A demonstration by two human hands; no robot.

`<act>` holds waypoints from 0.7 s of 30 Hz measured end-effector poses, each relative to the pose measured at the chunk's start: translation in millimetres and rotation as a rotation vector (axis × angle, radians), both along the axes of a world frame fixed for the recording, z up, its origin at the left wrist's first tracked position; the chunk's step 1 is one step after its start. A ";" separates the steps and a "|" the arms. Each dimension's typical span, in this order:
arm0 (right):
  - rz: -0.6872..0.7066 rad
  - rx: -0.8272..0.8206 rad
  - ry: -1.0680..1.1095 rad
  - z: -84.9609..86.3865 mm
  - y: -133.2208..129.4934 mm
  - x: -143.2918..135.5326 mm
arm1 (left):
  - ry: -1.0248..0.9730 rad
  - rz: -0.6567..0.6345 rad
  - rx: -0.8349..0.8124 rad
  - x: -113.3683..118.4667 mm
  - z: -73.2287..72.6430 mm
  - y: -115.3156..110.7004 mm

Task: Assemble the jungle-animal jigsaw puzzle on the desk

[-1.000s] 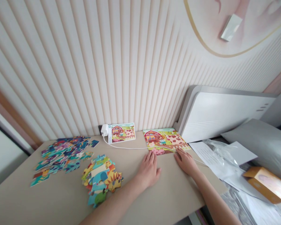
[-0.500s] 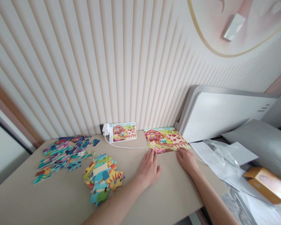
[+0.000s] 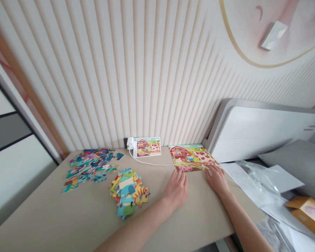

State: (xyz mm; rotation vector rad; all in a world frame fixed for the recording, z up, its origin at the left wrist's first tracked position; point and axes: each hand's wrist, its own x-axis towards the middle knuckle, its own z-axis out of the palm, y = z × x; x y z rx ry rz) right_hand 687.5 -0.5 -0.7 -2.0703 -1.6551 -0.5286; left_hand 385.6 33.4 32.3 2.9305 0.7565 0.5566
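A farm picture (image 3: 191, 157) with a red barn, cows and pigs lies flat at the table's back edge. My left hand (image 3: 177, 189) rests palm down on the table just in front of its lower left corner, holding nothing, fingers extended. My right hand (image 3: 216, 178) lies at the picture's lower right corner, fingertips on its edge near the cable, fingers loosely spread. A smaller card (image 3: 148, 147) with the same farm scene leans against the wall. Left of my left hand is a heap of bright puzzle pieces (image 3: 127, 192); a darker blue and purple heap (image 3: 91, 164) sits farther left.
A white charger (image 3: 130, 142) is at the wall socket, its cable (image 3: 157, 164) running across the table and over the picture. Right of the table (image 3: 75, 217) are a white headboard (image 3: 267, 129), papers, a plastic bag (image 3: 259, 175) and an orange box (image 3: 307, 213).
The view has turned left, so everything sits farther right in the frame. My left hand's thumb, spread out before, now lies close in or beneath the hand.
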 end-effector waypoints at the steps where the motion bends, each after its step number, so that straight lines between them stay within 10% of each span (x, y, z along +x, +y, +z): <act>1: 0.029 0.009 -0.001 0.7 -1.4 -3.2 | 0.006 -0.021 0.015 -8.2 4.2 -3.5; 7: 0.260 0.030 0.030 8.8 -0.9 -48.2 | -0.047 -0.062 0.121 -104.0 28.3 -4.2; 14: 0.871 -0.173 0.163 29.9 21.8 -213.3 | -0.328 0.180 0.118 -250.3 21.5 52.1; 21: 1.045 -0.385 0.240 32.9 68.9 -341.2 | -0.343 0.337 -0.017 -287.1 -15.6 73.3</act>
